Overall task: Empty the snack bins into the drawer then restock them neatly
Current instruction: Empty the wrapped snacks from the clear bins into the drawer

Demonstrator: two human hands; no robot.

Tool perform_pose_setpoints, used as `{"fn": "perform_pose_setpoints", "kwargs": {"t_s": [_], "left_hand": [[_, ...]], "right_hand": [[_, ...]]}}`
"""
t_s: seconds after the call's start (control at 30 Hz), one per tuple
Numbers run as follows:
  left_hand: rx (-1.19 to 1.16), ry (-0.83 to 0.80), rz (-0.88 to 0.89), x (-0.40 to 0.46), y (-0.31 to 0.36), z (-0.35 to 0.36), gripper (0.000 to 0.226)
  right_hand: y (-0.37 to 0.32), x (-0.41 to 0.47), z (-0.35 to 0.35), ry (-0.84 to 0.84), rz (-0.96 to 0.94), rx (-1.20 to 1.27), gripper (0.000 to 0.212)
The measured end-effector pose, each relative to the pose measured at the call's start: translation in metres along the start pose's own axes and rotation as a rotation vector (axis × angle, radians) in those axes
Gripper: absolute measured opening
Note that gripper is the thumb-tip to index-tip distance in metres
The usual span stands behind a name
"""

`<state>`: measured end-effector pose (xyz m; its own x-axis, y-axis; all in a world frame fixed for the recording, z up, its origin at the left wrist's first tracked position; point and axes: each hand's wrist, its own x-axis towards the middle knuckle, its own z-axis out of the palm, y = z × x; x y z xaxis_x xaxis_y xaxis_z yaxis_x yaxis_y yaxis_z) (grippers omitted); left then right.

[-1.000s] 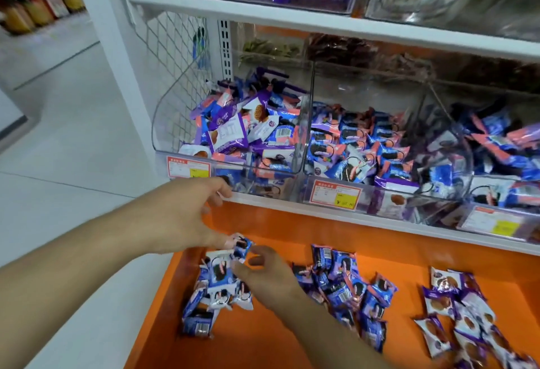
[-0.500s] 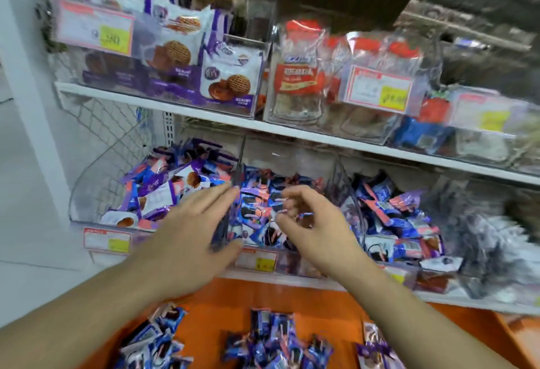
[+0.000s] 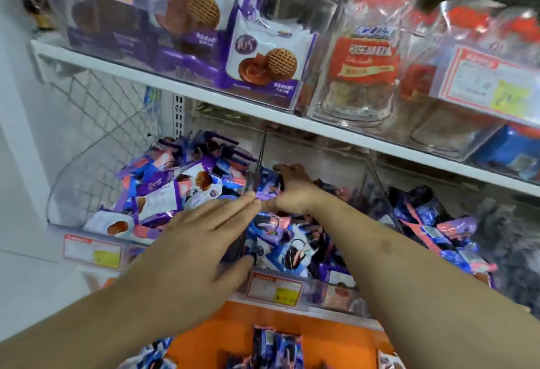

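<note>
Clear plastic snack bins stand side by side on the lower shelf. The left bin (image 3: 73, 193) holds purple and white biscuit packets (image 3: 163, 190). The middle bin (image 3: 336, 295) holds blue and pink packets (image 3: 289, 240). My left hand (image 3: 198, 246) lies with straight fingers against the clear wall between those two bins, thumb at its front edge. My right hand (image 3: 292, 187) reaches deep into the middle bin, fingers curled down over packets at the back; what they hold is hidden. The orange drawer (image 3: 321, 336) below holds loose packets (image 3: 274, 345).
An upper white shelf (image 3: 263, 111) overhangs the bins and carries clear bins of large purple biscuit bags (image 3: 263, 53) and red-labelled bags (image 3: 365, 59). A wire mesh side panel (image 3: 96, 123) closes the left end. A third bin of blue packets (image 3: 432, 228) sits to the right.
The view has risen from the drawer to the shelf. Both hands left the drawer packets. My right hand pushed deeper into the middle bin; my left hand settled against the bin divider.
</note>
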<state>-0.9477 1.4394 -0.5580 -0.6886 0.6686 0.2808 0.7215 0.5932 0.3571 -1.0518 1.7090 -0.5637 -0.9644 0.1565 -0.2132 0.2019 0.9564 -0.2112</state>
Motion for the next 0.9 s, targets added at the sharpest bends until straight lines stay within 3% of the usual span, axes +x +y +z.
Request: {"fn": "perform_pose_setpoints", "kwargs": {"t_s": [0.2,0.37,0.5,0.67,0.9], "left_hand": [[-0.019,0.000,0.010,-0.001,-0.003,0.002,0.071],[-0.046,-0.005,0.010,-0.002,-0.002,0.000,0.068],[-0.054,-0.023,-0.001,-0.001,0.001,0.000,0.073],[-0.070,-0.037,-0.011,-0.002,0.002,-0.001,0.074],[-0.083,-0.018,-0.006,-0.002,0.001,0.002,0.075]], "right_hand": [[0.006,-0.008,-0.009,-0.034,-0.048,-0.047,0.097],[0.013,-0.015,-0.020,-0.111,-0.107,0.110,0.075],[0.017,-0.010,-0.017,-0.193,-0.114,0.099,0.090],[0.014,-0.008,-0.013,-0.251,-0.087,-0.119,0.133],[0.009,-0.001,0.003,-0.107,-0.084,-0.043,0.128]]}}
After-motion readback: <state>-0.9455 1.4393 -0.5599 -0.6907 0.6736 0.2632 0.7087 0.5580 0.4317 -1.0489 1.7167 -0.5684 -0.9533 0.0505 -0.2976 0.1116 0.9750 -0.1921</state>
